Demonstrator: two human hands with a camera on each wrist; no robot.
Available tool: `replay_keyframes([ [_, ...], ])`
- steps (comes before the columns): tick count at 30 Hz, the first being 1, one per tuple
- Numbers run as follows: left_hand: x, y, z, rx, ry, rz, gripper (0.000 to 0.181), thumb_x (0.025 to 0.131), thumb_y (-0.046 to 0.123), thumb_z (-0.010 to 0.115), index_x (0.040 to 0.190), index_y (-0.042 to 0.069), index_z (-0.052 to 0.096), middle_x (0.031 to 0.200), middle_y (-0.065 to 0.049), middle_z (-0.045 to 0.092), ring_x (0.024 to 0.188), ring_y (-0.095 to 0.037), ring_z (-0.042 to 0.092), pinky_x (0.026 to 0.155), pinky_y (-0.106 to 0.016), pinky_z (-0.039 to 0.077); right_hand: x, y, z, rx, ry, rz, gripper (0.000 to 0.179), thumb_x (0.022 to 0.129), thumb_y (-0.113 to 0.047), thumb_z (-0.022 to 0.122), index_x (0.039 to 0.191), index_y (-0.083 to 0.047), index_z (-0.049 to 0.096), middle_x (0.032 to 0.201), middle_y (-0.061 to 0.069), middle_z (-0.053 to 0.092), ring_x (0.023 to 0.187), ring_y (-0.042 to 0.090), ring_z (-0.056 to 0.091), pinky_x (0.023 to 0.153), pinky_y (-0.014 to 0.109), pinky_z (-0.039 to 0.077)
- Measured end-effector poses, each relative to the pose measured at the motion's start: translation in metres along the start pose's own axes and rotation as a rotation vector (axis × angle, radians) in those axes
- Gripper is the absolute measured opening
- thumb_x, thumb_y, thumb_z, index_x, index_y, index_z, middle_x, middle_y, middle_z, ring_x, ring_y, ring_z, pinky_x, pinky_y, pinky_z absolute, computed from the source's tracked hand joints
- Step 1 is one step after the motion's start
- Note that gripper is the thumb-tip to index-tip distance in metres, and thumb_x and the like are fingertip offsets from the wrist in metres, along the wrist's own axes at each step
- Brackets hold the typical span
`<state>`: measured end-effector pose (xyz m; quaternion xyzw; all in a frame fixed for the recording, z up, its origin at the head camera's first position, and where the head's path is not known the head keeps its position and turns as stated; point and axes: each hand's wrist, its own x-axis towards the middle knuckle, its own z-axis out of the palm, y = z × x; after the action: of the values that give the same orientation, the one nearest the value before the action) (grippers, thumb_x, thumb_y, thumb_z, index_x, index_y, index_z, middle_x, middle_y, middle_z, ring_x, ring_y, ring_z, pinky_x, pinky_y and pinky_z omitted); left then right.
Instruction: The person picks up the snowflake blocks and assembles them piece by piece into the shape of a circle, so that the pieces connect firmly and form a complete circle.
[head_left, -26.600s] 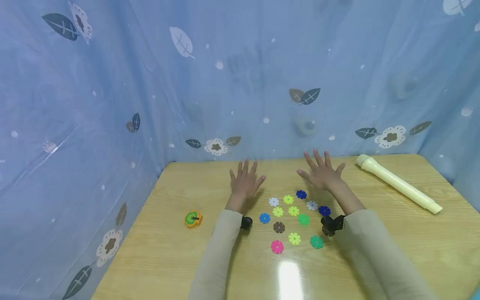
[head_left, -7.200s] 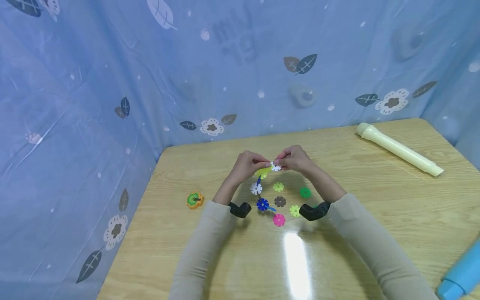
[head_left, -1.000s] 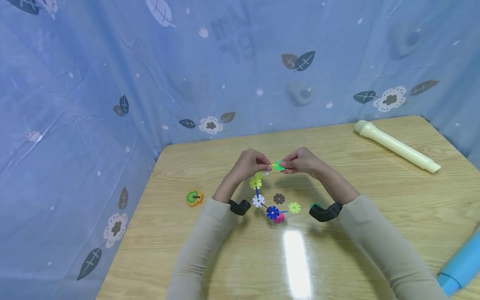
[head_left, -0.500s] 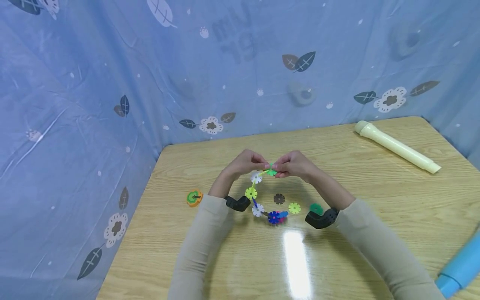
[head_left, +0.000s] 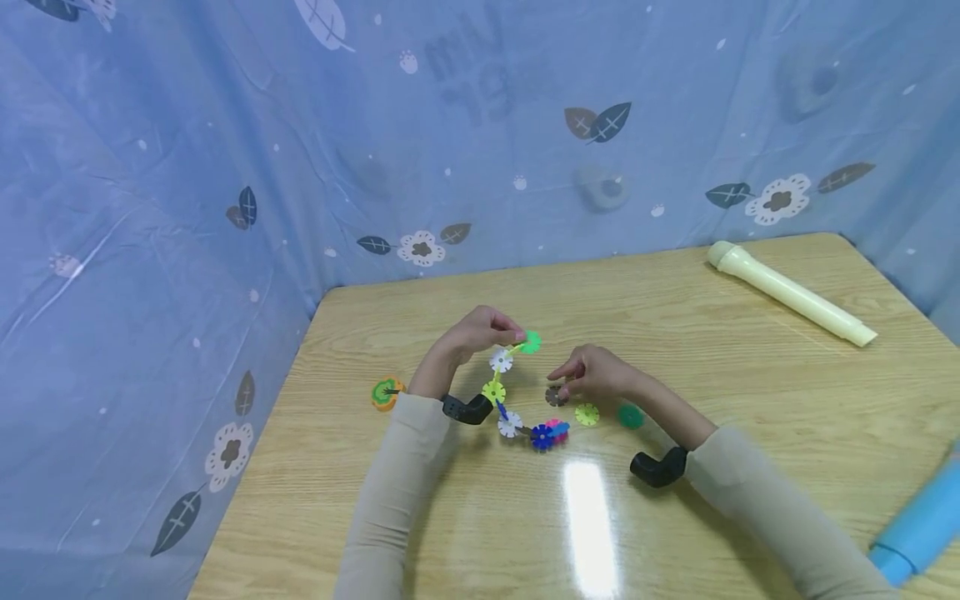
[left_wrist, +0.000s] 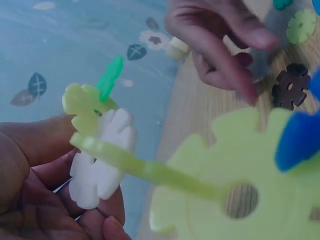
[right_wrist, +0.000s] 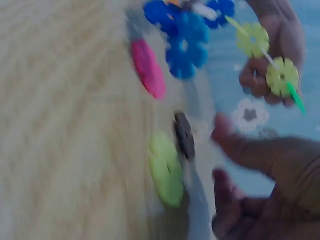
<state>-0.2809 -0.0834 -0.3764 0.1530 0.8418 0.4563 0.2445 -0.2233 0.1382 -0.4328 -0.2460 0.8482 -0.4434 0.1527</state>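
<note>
My left hand (head_left: 480,329) pinches the upper end of a curved chain of interlocking snowflake discs, near a bright green disc (head_left: 531,342). Slotted edge to edge in the chain are white, yellow, blue and brown discs, among them a white disc (head_left: 501,360) and a dark blue disc (head_left: 542,437). Over a loose brown disc (head_left: 553,397) hovers my right hand (head_left: 600,373), its thumb and index finger apart. In the right wrist view a gap shows between these fingertips and the brown disc (right_wrist: 184,135). Close to the left wrist camera, a yellow disc (left_wrist: 200,200) looms large.
A yellow disc (head_left: 587,414) and a dark green disc (head_left: 631,416) lie loose at right; a pink disc (head_left: 557,427) is partly behind the chain. An orange tree-shaped block (head_left: 385,393) sits left. A cream tube (head_left: 791,292) and a blue cylinder (head_left: 918,525) lie right.
Discs that first lay loose now form a chain. In the last second both hands worked the green disc onto its end; the right hand then released it and moved down to the brown disc.
</note>
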Motion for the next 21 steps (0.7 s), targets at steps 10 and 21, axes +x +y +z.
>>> replay_keyframes([
  [10,0.001,0.001,0.002,-0.001,0.0,-0.033,0.018,0.088,0.015,0.061,0.098,0.001,0.069,0.103,-0.007,0.065,0.095,-0.015,0.057,0.09,-0.035,0.042,0.005,-0.003,0.015,-0.175,0.06,-0.009,0.025,0.068,-0.003,0.077,0.093,0.002,0.072,0.07,0.007,0.063,0.056,0.008,0.05,0.055,0.02,0.043],
  [21,0.002,0.0,0.004,-0.02,0.011,-0.019,0.02,0.089,0.016,0.061,0.098,0.0,0.069,0.094,-0.003,0.064,0.079,-0.01,0.053,0.068,-0.024,0.042,0.009,-0.012,0.005,-0.325,0.477,-0.045,0.006,0.074,0.0,0.072,0.075,-0.001,0.066,0.069,0.01,0.068,0.061,0.018,0.063,0.057,0.03,0.05],
])
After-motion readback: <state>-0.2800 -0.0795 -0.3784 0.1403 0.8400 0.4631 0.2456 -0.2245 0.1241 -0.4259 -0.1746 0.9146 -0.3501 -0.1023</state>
